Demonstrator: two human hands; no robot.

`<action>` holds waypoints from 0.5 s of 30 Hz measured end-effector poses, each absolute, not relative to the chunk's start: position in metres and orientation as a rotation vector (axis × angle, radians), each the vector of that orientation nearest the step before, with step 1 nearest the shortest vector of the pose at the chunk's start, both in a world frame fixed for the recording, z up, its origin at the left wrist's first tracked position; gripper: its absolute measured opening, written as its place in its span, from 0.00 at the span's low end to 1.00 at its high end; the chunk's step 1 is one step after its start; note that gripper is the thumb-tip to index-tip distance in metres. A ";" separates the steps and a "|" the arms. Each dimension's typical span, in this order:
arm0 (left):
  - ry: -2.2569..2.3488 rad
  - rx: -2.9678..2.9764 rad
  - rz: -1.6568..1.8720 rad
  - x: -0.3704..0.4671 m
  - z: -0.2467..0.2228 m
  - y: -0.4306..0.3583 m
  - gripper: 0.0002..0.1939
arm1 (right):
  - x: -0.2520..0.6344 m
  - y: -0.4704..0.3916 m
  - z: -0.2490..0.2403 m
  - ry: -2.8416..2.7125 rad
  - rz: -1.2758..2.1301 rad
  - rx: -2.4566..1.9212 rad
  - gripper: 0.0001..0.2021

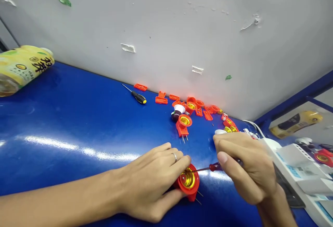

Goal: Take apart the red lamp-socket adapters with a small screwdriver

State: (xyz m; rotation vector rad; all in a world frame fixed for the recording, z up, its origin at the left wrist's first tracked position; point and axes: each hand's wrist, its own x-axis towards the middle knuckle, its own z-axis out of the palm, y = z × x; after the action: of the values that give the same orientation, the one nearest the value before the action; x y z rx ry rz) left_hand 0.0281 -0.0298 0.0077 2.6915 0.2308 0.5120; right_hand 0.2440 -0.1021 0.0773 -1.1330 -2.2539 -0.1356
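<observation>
My left hand, with a ring on one finger, is closed round a red lamp socket low in the middle of the view. The socket's brass-coloured threaded opening faces up, and two metal pins stick out at its lower right. My right hand grips the dark handle of a screwdriver. The screwdriver's shaft points left into the socket's opening, where its tip is hard to make out. Beyond my hands, another red socket with two pins lies on the blue table.
Red plastic parts and more sockets lie along the wall. A black and yellow screwdriver rests left of them. A yellow bottle lies at the far left. White box-like objects stand at the right, near a blue frame.
</observation>
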 end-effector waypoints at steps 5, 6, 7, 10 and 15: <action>0.219 2.692 0.496 0.028 0.007 -0.029 0.11 | 0.242 -0.105 0.082 -2.285 -0.199 -1.149 0.12; 0.221 2.694 0.492 0.029 0.007 -0.029 0.10 | 0.241 -0.105 0.082 -2.285 -0.204 -1.158 0.11; 0.220 2.694 0.490 0.029 0.007 -0.029 0.09 | 0.239 -0.105 0.081 -2.283 -0.209 -1.164 0.11; 0.217 2.697 0.498 0.030 0.008 -0.029 0.07 | 0.233 -0.105 0.074 -2.218 -0.283 -1.185 0.08; 0.235 2.711 0.556 0.030 0.007 -0.029 0.10 | 0.220 -0.105 0.058 -1.916 -0.058 -1.214 0.12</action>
State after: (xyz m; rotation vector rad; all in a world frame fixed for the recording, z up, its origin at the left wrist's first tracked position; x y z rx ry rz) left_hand 0.0298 -0.0294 0.0074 2.7114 0.2349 0.5562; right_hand 0.2199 -0.1047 0.0580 -1.2139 -1.9162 -0.0580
